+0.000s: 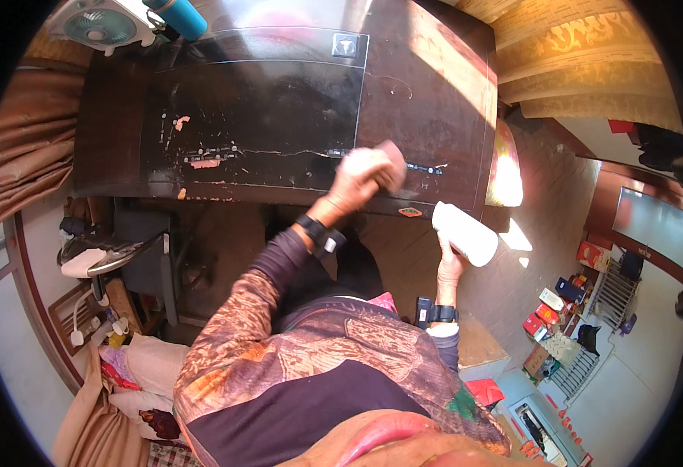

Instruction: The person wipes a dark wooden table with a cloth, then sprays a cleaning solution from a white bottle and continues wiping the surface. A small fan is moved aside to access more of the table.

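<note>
My right hand (450, 261) grips a white cylinder (465, 234), tilted just off the table's front edge; whether it is a roll or a container is unclear. Over the front of a dark wooden table (423, 117), my left hand (368, 170) is curled and blurred by motion. Something pinkish shows at its fingertips, and I cannot tell whether it is fingers or a held thing. Strips with small printed marks (210, 156) run along the tabletop near the hand. Pinkish scraps (205, 164) lie on the left part of the surface.
At the far left stand a white fan (101, 28) and a blue bottle (183, 18). A chair (143, 257) is by the table's left front. Yellow curtains (580, 52) hang at right. Boxes (545, 315) sit by a radiator (578, 370).
</note>
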